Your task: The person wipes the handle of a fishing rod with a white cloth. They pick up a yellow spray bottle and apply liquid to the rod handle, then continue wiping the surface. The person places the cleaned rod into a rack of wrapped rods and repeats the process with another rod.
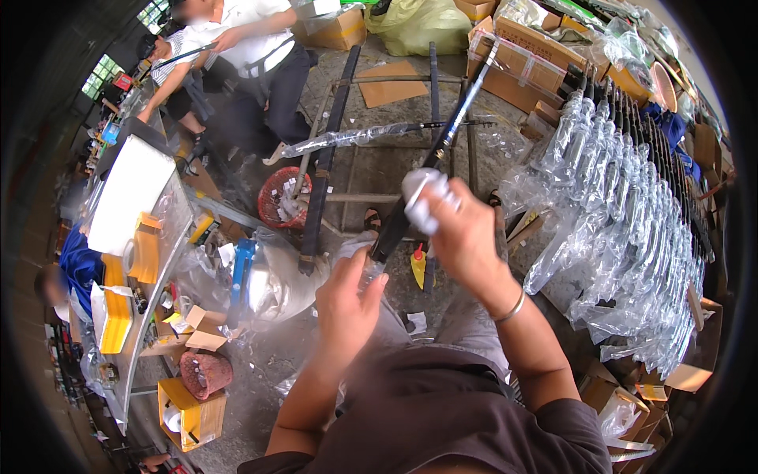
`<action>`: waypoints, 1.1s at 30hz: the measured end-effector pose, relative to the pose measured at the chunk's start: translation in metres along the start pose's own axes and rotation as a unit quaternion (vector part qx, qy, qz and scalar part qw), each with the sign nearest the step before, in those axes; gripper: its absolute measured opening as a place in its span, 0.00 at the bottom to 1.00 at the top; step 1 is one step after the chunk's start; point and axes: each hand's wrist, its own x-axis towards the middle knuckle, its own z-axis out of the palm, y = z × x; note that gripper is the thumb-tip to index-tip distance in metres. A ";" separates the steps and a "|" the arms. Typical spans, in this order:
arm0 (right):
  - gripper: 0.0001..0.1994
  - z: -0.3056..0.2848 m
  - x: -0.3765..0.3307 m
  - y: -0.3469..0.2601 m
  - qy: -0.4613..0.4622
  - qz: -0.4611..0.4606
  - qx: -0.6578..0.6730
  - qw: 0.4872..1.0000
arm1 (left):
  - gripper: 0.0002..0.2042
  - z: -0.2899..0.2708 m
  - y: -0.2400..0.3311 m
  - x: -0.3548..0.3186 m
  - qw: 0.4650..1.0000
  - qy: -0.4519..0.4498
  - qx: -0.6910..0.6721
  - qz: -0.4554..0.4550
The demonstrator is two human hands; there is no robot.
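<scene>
1. While the person's left hand (347,304) curls thumb and fingers around the near end of a black-and-blue rod (456,120), the right hand (467,241) clutches a white cloth (426,196) against the rod's dark lower part; blur hides whether the cloth wraps fully around it.
2. From the left hand, the rod slants away to the far right, above a metal rack (317,207) with dark padded bars.
3. Across the rack, farther off than the cloth, lies a sleeved rod (347,140) in clear plastic.
4. Just beside the rack's left bar stands a red basket (272,213) holding white scraps.
5. To the right, a row of plastic-covered rods (624,197) leans close together.
6. To the left, a table (148,317) bears a large white sheet (130,197) and yellow-sided boxes.
7. At the far left is a person in a white top (257,28); in the far right, a taped cardboard box (525,59).
</scene>
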 end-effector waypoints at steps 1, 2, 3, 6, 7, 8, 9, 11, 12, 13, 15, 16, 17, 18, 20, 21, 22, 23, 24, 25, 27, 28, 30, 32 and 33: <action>0.23 -0.004 0.003 0.002 0.007 0.031 0.014 0.999 | 0.19 0.000 -0.001 -0.002 1.000 0.003 0.007 0.006; 0.21 -0.008 0.007 0.001 0.015 0.061 0.027 0.998 | 0.19 0.000 -0.002 -0.003 0.999 0.012 0.017 0.026; 0.23 -0.005 0.000 -0.005 -0.001 0.020 0.033 0.999 | 0.20 0.001 -0.003 -0.001 0.998 0.022 0.027 0.050; 0.27 -0.002 -0.030 -0.026 -0.152 -0.040 -0.002 0.988 | 0.21 0.001 -0.004 -0.001 0.996 0.035 0.050 0.069; 0.26 -0.007 -0.021 -0.021 -0.128 -0.045 -0.006 0.991 | 0.22 0.001 -0.004 -0.002 0.996 0.035 0.057 0.066; 0.25 0.002 -0.015 -0.004 -0.040 -0.047 0.011 0.998 | 0.21 0.001 -0.004 -0.003 0.996 0.030 0.061 0.049; 0.24 -0.004 -0.002 0.001 -0.033 -0.025 -0.006 0.999 | 0.20 0.000 -0.002 -0.002 0.997 0.030 0.064 0.034; 0.25 0.004 -0.011 0.003 -0.033 -0.004 -0.014 0.999 | 0.20 0.001 -0.002 -0.002 0.997 0.034 0.064 0.027; 0.25 0.003 -0.015 -0.011 -0.044 -0.034 -0.010 0.998 | 0.20 0.002 -0.002 0.001 0.997 0.042 0.060 0.041; 0.25 0.001 -0.020 -0.022 -0.081 -0.058 0.003 0.995 | 0.20 0.002 -0.004 0.001 0.996 0.051 0.058 0.050; 0.22 0.000 -0.020 -0.019 -0.094 -0.077 -0.030 0.992 | 0.20 0.002 -0.003 0.004 0.995 0.046 0.072 0.056; 0.21 -0.007 -0.006 -0.011 -0.055 -0.050 -0.037 0.997 | 0.21 0.001 -0.004 0.001 0.995 0.038 0.080 0.051; 0.19 -0.010 0.001 -0.005 -0.055 -0.009 -0.030 0.998 | 0.21 0.001 -0.006 0.000 0.995 0.041 0.080 0.050; 0.18 -0.012 0.006 -0.001 -0.052 0.031 -0.029 0.998 | 0.21 0.002 -0.006 -0.002 0.995 0.036 0.080 0.044; 0.19 0.000 -0.012 -0.018 -0.064 -0.036 -0.004 0.997 | 0.22 0.005 -0.005 0.002 0.995 0.036 0.078 0.045; 0.20 -0.002 -0.020 -0.024 -0.114 -0.064 -0.023 0.991 | 0.22 0.005 -0.008 0.001 0.995 0.040 0.074 0.045; 0.22 -0.003 -0.023 -0.028 -0.164 -0.092 -0.044 0.981 | 0.22 0.005 -0.009 0.001 0.996 0.040 0.075 0.041; 0.21 0.001 -0.012 -0.017 -0.076 -0.086 -0.016 0.993 | 0.22 0.004 -0.009 0.002 0.996 0.039 0.077 0.037; 0.21 -0.003 -0.004 -0.003 -0.056 -0.039 -0.037 0.997 | 0.22 0.002 -0.008 0.002 0.996 0.036 0.080 0.031; 0.21 -0.002 -0.005 -0.002 -0.051 -0.030 -0.035 0.998 | 0.22 0.003 -0.004 0.002 0.997 0.036 0.067 0.014; 0.20 0.001 -0.010 -0.012 -0.071 -0.047 -0.031 0.996 | 0.22 0.004 -0.003 0.003 0.999 0.025 0.045 0.017; 0.20 0.004 -0.021 -0.025 -0.101 -0.073 -0.023 0.992 | 0.22 0.004 -0.004 0.003 0.999 0.021 0.034 0.019; 0.18 -0.004 -0.016 -0.021 -0.106 -0.052 -0.017 0.993 | 0.21 0.004 -0.005 0.002 0.999 0.027 0.030 0.015; 0.19 -0.013 0.000 -0.005 -0.080 0.027 -0.014 0.996 | 0.20 0.002 -0.003 -0.001 0.999 0.031 0.020 0.009; 0.20 -0.010 -0.001 -0.008 -0.062 0.036 -0.020 0.997 | 0.20 0.005 -0.007 -0.002 0.998 0.041 0.023 0.032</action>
